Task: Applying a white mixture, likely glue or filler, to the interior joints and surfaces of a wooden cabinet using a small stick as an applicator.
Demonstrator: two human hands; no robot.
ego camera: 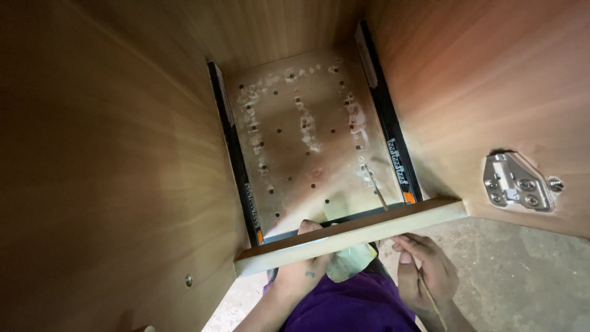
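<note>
Wooden rail (350,235) runs crosswise just beyond both hands: left hand (304,270) clamps its near edge with a yellowish cloth (350,261), right hand (427,273) pinches a thin stick (430,295) below it.

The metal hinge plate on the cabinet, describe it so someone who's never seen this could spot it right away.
Start at the wooden cabinet's right side panel, the broad reddish board. Near its lower edge, right of the pale front rail, sits the hinge plate. It is the only shiny silver fitting there, fixed with round screws, unlike the long black drawer slides inside.
</note>
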